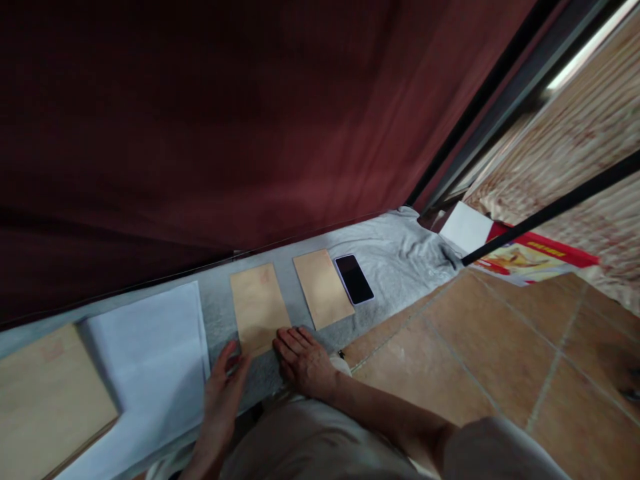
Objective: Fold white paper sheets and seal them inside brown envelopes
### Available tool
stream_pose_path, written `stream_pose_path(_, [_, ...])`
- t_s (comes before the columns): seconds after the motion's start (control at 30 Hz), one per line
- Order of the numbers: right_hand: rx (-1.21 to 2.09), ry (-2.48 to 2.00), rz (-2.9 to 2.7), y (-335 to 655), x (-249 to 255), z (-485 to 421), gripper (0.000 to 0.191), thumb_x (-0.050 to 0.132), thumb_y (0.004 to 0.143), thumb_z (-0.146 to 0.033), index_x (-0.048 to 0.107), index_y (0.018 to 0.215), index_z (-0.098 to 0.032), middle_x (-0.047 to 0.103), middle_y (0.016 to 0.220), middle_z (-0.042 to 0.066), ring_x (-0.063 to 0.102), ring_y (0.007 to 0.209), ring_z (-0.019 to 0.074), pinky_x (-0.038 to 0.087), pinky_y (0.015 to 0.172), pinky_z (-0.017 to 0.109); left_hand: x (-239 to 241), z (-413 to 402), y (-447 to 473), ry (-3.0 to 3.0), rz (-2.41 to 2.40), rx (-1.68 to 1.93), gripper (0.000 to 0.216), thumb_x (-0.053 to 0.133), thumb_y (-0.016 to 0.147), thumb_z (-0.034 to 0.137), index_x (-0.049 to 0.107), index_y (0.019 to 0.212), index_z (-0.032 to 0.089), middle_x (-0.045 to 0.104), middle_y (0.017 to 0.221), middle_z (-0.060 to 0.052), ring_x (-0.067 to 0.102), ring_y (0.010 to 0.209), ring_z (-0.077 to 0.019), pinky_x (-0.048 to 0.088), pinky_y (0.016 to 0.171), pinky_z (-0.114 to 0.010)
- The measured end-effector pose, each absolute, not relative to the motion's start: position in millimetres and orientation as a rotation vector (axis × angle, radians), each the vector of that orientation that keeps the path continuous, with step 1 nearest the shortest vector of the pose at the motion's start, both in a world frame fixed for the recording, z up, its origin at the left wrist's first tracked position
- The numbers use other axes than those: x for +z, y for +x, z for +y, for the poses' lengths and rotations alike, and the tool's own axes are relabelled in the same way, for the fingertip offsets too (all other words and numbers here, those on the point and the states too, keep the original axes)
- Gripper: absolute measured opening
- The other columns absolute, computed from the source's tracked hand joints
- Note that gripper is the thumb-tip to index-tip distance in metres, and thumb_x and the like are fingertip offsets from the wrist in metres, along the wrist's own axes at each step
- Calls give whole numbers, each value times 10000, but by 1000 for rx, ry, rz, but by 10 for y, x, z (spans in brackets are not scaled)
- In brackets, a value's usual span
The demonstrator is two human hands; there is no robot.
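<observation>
A brown paper envelope (pixel 260 300) lies flat on the grey cloth in front of me. My right hand (pixel 305 363) rests palm down at its lower right corner, fingers stretched out and nearly together. Beside the lower left corner is my left hand (pixel 227 383), its fingers slightly bent and apart from the thumb; nothing shows in its grasp. To the right lies a second brown envelope (pixel 324 287), with a dark-screened phone (pixel 355 279) along its right side. White paper sheets (pixel 155 353) lie left of my left hand.
More brown envelopes (pixel 45 400) are stacked at the far left, partly over the sheets. Grey cloth (pixel 395 260) covers the narrow surface. A dark red curtain (pixel 250 133) hangs behind it. A black pole (pixel 550 210) and a red printed box (pixel 540 257) are right, above floor tiles (pixel 500 347).
</observation>
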State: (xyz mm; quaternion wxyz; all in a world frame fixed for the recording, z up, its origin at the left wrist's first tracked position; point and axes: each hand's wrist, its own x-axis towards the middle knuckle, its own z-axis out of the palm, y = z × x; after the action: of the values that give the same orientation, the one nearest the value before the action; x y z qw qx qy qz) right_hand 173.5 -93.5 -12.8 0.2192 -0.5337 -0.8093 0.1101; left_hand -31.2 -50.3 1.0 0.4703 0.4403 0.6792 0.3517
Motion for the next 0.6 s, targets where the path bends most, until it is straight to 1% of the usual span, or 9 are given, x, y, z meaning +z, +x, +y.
stream_pose_path(0.07, [302,-1487,-2244,1731,-129,-939,551,547,1002,-336,443,1514,-161,469,1573,116,410,1452,224,295,1246,429,46,-485,-303,1000,1644,903,750,738,709,578,586,1343,209,708,1086,-61,671,991,-245,545,859,-370])
stream_pose_path(0.13, [301,-1482,-2242,1721,-143,-945,551,539,1001,-327,441,1516,-158,472,1572,110,407,1456,228,307,1244,435,59,-464,-285,961,1613,901,737,769,659,555,613,1285,200,712,949,-31,664,849,-215,533,740,-332])
stream_pose_path(0.2, [296,-1471,-2233,1707,-166,-951,550,531,999,-301,439,1518,-148,477,1567,115,410,1456,233,326,1237,444,61,-434,-257,963,1602,889,667,792,604,529,662,1162,188,698,833,-13,638,733,-198,498,641,-307])
stream_pose_path(0.3, [290,-1464,-2227,1686,-201,-952,563,531,985,-251,429,1526,-134,485,1558,130,411,1457,245,353,1222,466,62,-383,-226,975,1619,890,542,807,540,504,689,966,190,673,730,-5,600,630,-185,446,557,-291])
stream_pose_path(0.4, [295,-1450,-2246,1672,-213,-936,588,545,955,-205,428,1525,-119,488,1554,137,418,1452,254,357,1221,476,84,-363,-222,941,1599,892,456,797,543,496,679,866,196,646,669,5,567,574,-167,414,526,-277])
stream_pose_path(0.47, [301,-1435,-2262,1660,-198,-917,594,549,941,-186,434,1519,-113,499,1545,136,443,1430,253,355,1223,468,121,-381,-218,924,1548,911,415,784,574,476,673,855,191,648,672,9,558,570,-153,407,532,-265])
stream_pose_path(0.53, [300,-1438,-2264,1641,-160,-887,589,547,944,-191,436,1517,-117,509,1535,133,478,1394,254,378,1207,452,179,-418,-199,920,1494,945,390,768,605,440,670,883,184,648,680,17,551,577,-140,404,542,-254])
stream_pose_path(0.6, [287,-1492,-2241,1610,-100,-847,577,541,961,-223,435,1521,-134,523,1520,133,535,1323,266,442,1144,437,253,-461,-163,926,1452,980,407,751,634,403,665,965,182,662,707,22,567,607,-141,417,560,-250])
